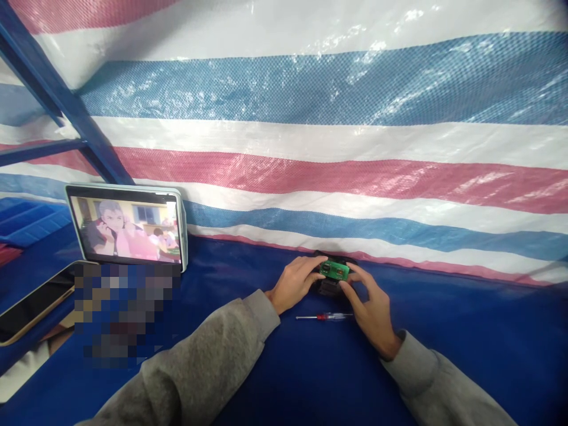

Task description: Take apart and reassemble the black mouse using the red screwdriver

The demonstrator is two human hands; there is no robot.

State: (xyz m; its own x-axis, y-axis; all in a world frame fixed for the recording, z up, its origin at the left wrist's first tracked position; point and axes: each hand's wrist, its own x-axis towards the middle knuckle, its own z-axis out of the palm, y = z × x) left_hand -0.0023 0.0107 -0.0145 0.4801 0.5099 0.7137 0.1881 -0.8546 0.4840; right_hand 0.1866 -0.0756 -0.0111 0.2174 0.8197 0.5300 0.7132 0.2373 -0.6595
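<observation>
The board (333,270), small and green, sits directly between the two hands, its face turned up toward the wearer. The left hand (293,283) has its thumb and forefinger drawn close together on the board's left end. The right hand (371,305) reaches in from the other side, thumb and forefinger curved at the right end, so the two hands hold the board between them. Dark round and small parts show on its face, too small to make out.

Just behind and below the board, also between the hands, is a black object (329,288); whether the board touches it, I cannot tell.

A screwdriver (326,317) lies on the blue surface (293,373), on the wearer's side of the board, its metal tip toward the left hand and its clear handle ending near the right hand. Neither hand touches it.

Well to the left of the left hand, a tablet (128,231) stands propped up with a cartoon on its screen. Farther left lies a phone (35,305), dark-screened. Beyond both hands hangs a striped sheet (310,177).
</observation>
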